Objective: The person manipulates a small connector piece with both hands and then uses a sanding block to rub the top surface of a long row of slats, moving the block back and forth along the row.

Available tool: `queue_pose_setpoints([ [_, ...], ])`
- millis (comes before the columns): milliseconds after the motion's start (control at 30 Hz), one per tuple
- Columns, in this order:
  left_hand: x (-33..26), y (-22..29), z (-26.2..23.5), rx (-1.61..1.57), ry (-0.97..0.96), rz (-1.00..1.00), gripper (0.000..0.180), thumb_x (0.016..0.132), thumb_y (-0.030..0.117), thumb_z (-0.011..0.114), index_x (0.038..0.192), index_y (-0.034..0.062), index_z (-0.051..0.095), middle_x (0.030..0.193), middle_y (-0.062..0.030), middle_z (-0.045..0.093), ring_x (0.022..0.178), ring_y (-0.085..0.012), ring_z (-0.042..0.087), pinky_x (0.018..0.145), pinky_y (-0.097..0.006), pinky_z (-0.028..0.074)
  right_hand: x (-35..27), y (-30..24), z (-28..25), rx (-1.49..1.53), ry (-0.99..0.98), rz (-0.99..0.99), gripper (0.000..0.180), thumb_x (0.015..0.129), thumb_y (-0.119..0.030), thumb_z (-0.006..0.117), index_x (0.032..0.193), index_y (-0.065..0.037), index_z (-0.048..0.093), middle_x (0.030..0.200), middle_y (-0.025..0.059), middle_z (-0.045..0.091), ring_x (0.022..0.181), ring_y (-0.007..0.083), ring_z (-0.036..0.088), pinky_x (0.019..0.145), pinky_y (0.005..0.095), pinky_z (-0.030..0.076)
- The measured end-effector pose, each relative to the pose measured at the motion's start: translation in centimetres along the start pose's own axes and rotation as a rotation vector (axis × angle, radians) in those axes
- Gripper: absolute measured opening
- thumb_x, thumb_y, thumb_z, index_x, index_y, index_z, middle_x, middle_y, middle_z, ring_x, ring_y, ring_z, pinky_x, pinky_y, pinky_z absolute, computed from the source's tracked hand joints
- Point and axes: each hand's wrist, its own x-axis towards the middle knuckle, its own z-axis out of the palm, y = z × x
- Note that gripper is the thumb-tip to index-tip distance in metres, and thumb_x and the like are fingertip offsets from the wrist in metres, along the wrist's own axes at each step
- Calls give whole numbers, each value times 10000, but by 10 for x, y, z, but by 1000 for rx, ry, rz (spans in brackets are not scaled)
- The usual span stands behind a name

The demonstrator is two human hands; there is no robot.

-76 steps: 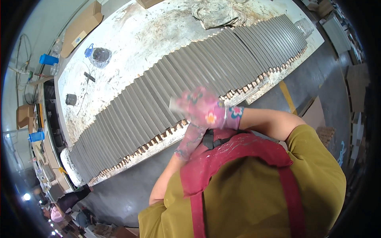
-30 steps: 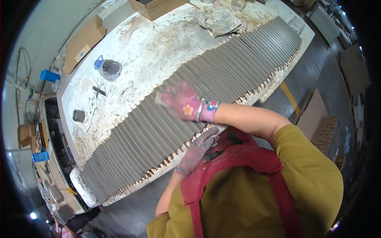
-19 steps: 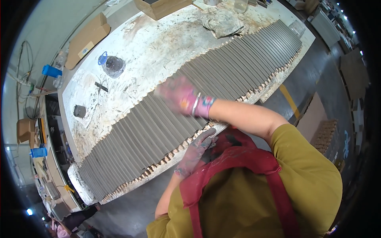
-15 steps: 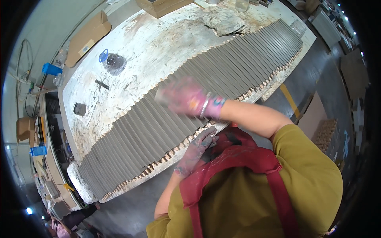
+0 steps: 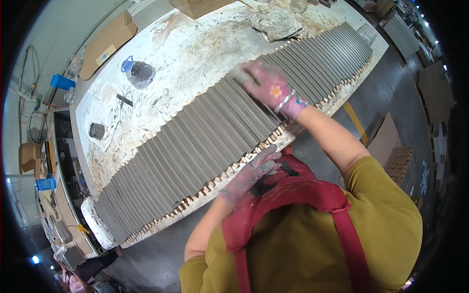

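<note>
A long row of dark grey strips (image 5: 181, 151) lies side by side across the white table, their pale, wood-coloured ends showing unevenly along both sides. Over the right-hand half of the row is my right hand (image 5: 267, 88), in a pink glove with a flower on its back. Its fingers are stretched out and apart, palm toward the strips; the greyish fingertips are blurred, and I see no tool in them. My left hand (image 5: 249, 175), in a grey-stained pink glove, rests with extended fingers by the strips' near ends, close to my red apron (image 5: 288, 195).
On the stained white table (image 5: 181, 63) stand a clear jug with a blue handle (image 5: 139, 74) and a small dark jar (image 5: 96, 130). A black hand tool (image 5: 125, 100) lies between them. Farther back are a crumpled cloth (image 5: 276, 24) and cardboard boxes (image 5: 205, 6). Another person (image 5: 73, 281) is at lower left.
My right hand has swept to the right and away from me over the strips. My left hand has shifted slightly right along the near edge.
</note>
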Motion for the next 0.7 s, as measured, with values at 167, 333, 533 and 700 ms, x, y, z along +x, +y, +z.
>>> queue_pose_setpoints([
  [167, 4, 2, 3, 56, 30, -25, 773, 907, 301, 631, 1491, 27, 206, 1452, -119, 348, 1241, -238, 475, 1078, -350, 354, -23, -45, -26, 103, -260, -18, 408, 833, -300, 627, 1216, -170, 571, 1125, 151, 611, 947, 330, 624, 951, 468, 426],
  [333, 5, 0, 1, 37, 45, -9, 721, 925, 305, 612, 1475, 17, 246, 1443, -127, 371, 1235, -247, 482, 1056, -365, 374, -3, 9, -12, 46, -136, 19, 437, 865, -327, 592, 1268, -167, 536, 1218, 150, 588, 950, 362, 621, 934, 484, 435],
  [533, 1, 2, 2, 106, 47, 49, 739, 931, 361, 606, 1477, 16, 247, 1481, -133, 342, 1279, -267, 456, 1065, -373, 370, -8, -15, -9, -106, -288, -6, 429, 843, -262, 584, 1254, -155, 526, 1136, 148, 587, 901, 329, 617, 834, 506, 442],
  [700, -6, -11, -12, 294, 86, 152, 669, 969, 349, 547, 1476, 20, 259, 1457, -134, 397, 1307, -249, 442, 1068, -369, 377, -52, -68, -27, 164, -305, -176, 428, 808, -309, 654, 1195, -153, 559, 1090, 65, 604, 1043, 283, 585, 951, 476, 399],
])
